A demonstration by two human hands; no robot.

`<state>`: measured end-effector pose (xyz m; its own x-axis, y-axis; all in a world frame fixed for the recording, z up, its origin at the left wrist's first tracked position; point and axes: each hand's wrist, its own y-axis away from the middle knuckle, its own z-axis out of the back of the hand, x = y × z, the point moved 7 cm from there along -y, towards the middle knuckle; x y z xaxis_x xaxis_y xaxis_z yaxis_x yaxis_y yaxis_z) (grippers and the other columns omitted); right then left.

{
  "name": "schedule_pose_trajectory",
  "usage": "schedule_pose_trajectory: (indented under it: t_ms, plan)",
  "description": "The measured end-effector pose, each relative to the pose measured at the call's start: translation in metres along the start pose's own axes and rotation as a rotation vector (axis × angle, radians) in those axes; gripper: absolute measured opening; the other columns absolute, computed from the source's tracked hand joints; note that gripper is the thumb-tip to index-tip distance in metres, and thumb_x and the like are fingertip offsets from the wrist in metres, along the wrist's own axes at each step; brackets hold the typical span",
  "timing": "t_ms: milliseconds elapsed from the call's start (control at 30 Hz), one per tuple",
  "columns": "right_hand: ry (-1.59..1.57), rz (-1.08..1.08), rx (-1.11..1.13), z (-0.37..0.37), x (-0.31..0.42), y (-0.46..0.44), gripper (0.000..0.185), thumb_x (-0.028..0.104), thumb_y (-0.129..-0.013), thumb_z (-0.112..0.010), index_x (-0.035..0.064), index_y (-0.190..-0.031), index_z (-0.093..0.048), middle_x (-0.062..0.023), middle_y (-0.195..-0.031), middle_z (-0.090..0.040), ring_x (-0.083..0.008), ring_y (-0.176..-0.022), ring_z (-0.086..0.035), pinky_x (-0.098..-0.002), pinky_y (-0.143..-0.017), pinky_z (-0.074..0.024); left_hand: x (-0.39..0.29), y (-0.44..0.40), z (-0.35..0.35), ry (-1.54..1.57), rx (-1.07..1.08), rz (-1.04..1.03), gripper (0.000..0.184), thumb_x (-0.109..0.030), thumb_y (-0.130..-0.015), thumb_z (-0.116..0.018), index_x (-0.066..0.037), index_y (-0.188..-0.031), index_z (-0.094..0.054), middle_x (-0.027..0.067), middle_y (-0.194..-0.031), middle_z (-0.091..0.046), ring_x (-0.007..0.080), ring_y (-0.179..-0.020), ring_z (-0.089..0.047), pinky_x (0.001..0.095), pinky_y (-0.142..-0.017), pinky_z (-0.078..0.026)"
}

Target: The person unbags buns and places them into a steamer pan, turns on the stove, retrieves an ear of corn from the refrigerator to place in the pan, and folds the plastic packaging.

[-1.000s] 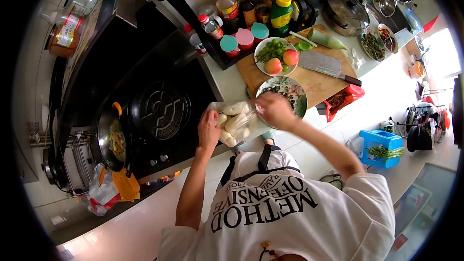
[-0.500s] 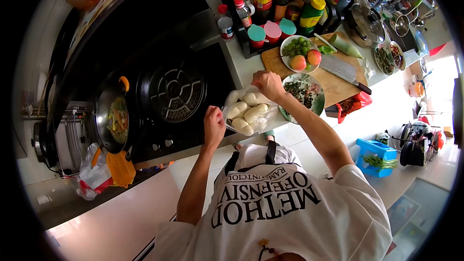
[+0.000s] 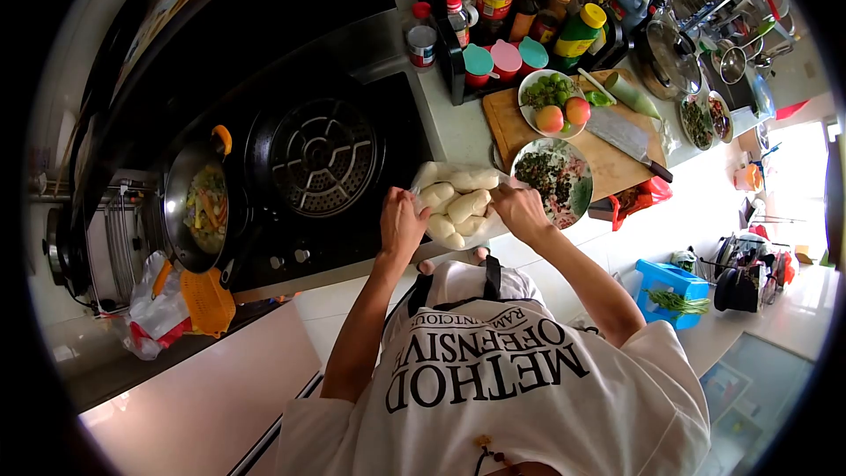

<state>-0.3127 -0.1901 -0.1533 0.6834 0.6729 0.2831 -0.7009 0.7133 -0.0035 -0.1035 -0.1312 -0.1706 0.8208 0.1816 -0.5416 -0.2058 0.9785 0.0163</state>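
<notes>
A clear plastic bag [image 3: 462, 205] with several pale, oblong pieces in it is held up between my hands at the counter's front edge. My left hand [image 3: 404, 224] grips the bag's left side, fingers closed on the plastic. On the opposite side, my right hand [image 3: 522, 210] pinches the bag's edge. Just beyond my right hand is a patterned plate [image 3: 577, 189] with chopped dark and pink bits. Behind that plate, a white plate [image 3: 564, 130] of fruit stands on the wooden cutting board [image 3: 511, 128].
Left of the bag is a black stove [image 3: 291, 238] with a round steamer rack [image 3: 322, 157] and a pan [image 3: 201, 207] of food. A cleaver [image 3: 621, 134] lies on the board. Bottles [image 3: 493, 0] and lidded jars [image 3: 506, 60] stand behind. A blue basket [image 3: 671, 286] is at right.
The view has shifted. My right hand has moved from over the patterned plate to the bag's right edge, and the bag now lies spread between both hands.
</notes>
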Motion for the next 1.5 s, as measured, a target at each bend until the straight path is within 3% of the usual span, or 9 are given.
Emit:
schedule_pose_trajectory:
  t_ms: [233, 400, 467, 667, 833, 967, 1100, 1200, 1500]
  plan:
    - [-0.457, -0.654, -0.316, -0.016, -0.036, 0.049, 0.066, 0.043, -0.068, -0.085, 0.0017, -0.104, -0.048, -0.0119, -0.080, -0.055, -0.0274, -0.068, -0.058, -0.0380, -0.059, -0.0482, 0.017, 0.003, -0.006, 0.276, -0.104, 0.104, 0.025, -0.004, -0.078, -0.072, 0.002, -0.094, -0.052, 0.0218, -0.095, -0.056, 0.0393, -0.091, -0.059, 0.0459, -0.076, -0.048]
    - [-1.154, -1.167, 0.009, -0.088, -0.017, 0.070, 0.079, 0.056, -0.073, -0.078, -0.0091, -0.109, -0.051, -0.0108, -0.079, -0.058, -0.0179, -0.056, -0.055, -0.0291, -0.050, -0.0487, 0.051, 0.000, -0.039, 0.169, -0.041, 0.112, 0.024, -0.018, -0.087, -0.066, 0.003, -0.091, -0.056, 0.0210, -0.096, -0.058, 0.0375, -0.092, -0.059, 0.0439, -0.077, -0.048]
    - [-1.234, -1.047, 0.015, -0.108, -0.017, 0.062, 0.062, 0.047, -0.081, -0.073, -0.0067, -0.107, -0.055, -0.0108, -0.086, -0.058, -0.0178, -0.061, -0.058, -0.0258, -0.047, -0.0471, 0.055, 0.001, -0.043, 0.098, -0.138, 0.007, 0.031, -0.027, -0.091, -0.062, 0.003, -0.089, -0.057, 0.0170, -0.094, -0.061, 0.0325, -0.089, -0.060, 0.0413, -0.078, -0.048]
    - [-1.246, -0.955, -0.374, -0.088, -0.021, 0.067, 0.037, 0.027, -0.089, -0.064, 0.0018, -0.115, -0.057, -0.0106, -0.111, -0.058, -0.0201, -0.103, -0.055, -0.0328, -0.085, -0.0480, 0.091, 0.022, -0.097, 1.481, 0.270, 0.638, 0.033, -0.028, -0.093, -0.059, -0.012, -0.122, -0.062, -0.0013, -0.108, -0.061, 0.0126, -0.097, -0.059, 0.0360, -0.081, -0.050]
    - [-1.503, -0.836, -0.391, -0.053, -0.008, 0.061, 0.054, 0.034, -0.089, -0.064, 0.0103, -0.136, -0.052, -0.0033, -0.150, -0.035, -0.0191, -0.126, -0.042, -0.0383, -0.104, -0.0319, 0.073, 0.048, -0.081, 1.646, 0.166, 0.689, 0.042, -0.024, -0.094, -0.057, -0.009, -0.133, -0.053, 0.0031, -0.125, -0.058, 0.0191, -0.113, -0.057, 0.0424, -0.095, -0.048]
    - [-1.432, -0.436, -0.473, 0.032, 0.009, 0.042, 0.022, 0.015, -0.093, -0.057, 0.0004, -0.107, -0.065, -0.0097, -0.154, -0.032, -0.0211, -0.136, -0.034, -0.0372, -0.113, -0.0235, 0.027, 0.069, -0.014, 1.795, 0.122, 0.535, 0.049, -0.027, -0.097, -0.056, -0.006, -0.140, -0.044, 0.0021, -0.116, -0.056, 0.0208, -0.117, -0.054, 0.0464, -0.098, -0.046]
    - [-1.267, -0.289, -0.193, 0.114, 0.049, -0.010, 0.015, 0.012, -0.095, -0.055, -0.0005, -0.101, -0.060, -0.0081, -0.156, -0.028, -0.0194, -0.131, -0.039, -0.0343, -0.106, -0.0323, 0.004, 0.065, 0.060, 1.894, 0.047, 0.311, 0.047, -0.033, -0.100, -0.051, -0.013, -0.140, -0.041, 0.0083, -0.142, -0.047, 0.0251, -0.127, -0.050, 0.0489, -0.098, -0.047]
    - [-0.996, 0.067, -0.152, 0.133, 0.078, -0.071, 0.016, 0.012, -0.094, -0.052, -0.0011, -0.101, -0.059, -0.0131, -0.154, -0.032, -0.0248, -0.133, -0.037, -0.0362, -0.106, -0.0339, 0.028, 0.053, 0.084, 1.903, -0.002, 0.237, 0.038, -0.032, -0.101, -0.049, -0.013, -0.134, -0.046, 0.0069, -0.137, -0.051, 0.0256, -0.121, -0.054, 0.0478, -0.094, -0.050]
    - [-0.608, 0.048, 0.051, 0.105, 0.124, -0.239, 0.019, 0.010, -0.085, -0.055, -0.0028, -0.097, -0.063, -0.0134, -0.106, -0.068, -0.0307, -0.083, -0.065, -0.0361, -0.078, -0.0505, 0.079, 0.023, 0.079, 2.477, 0.067, 0.597, 0.030, -0.028, -0.099, -0.053, -0.002, -0.116, -0.053, 0.0118, -0.110, -0.053, 0.0204, -0.089, -0.051, 0.0309, -0.070, -0.050]
